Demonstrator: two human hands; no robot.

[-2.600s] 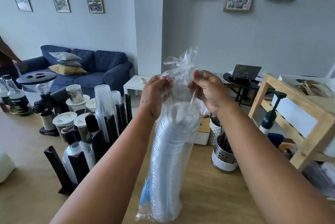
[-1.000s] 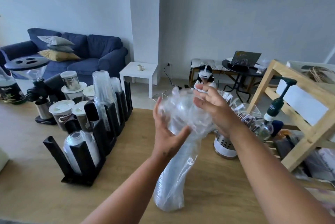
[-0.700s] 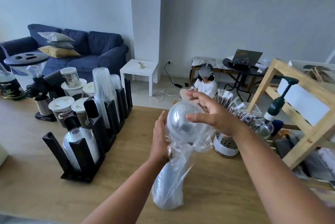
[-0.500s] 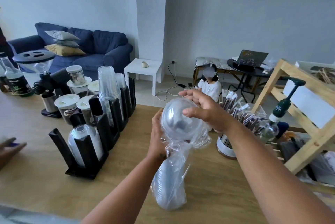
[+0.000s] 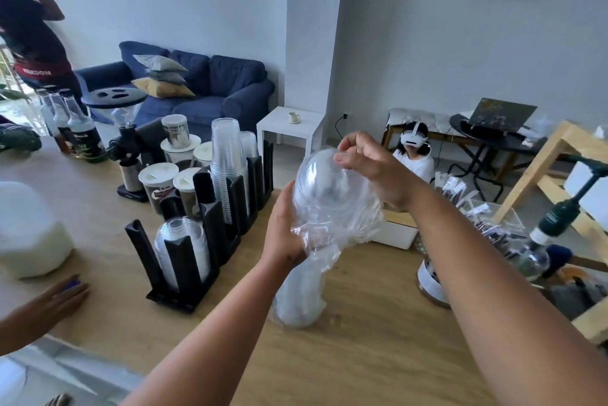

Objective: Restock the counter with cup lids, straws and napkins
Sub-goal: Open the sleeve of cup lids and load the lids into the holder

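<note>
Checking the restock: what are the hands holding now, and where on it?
The right hand grips the top dome lid; left hand grips the plastic bag bunched just below it.

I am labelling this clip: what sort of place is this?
Probably a living room set up as a drinks counter: a black cup organizer and a coffee grinder stand on the wooden counter, with a blue sofa behind.

Single view: your head camera, wide-angle, facing forward and down over the wooden surface (image 5: pixel 378 356). Close range: your left hand (image 5: pixel 284 224) and right hand (image 5: pixel 371 168), on the bagged dome lids (image 5: pixel 322 188), sit mid-frame. Blue sofa (image 5: pixel 214 86) and wall (image 5: pixel 427 43) lie far behind.
</note>
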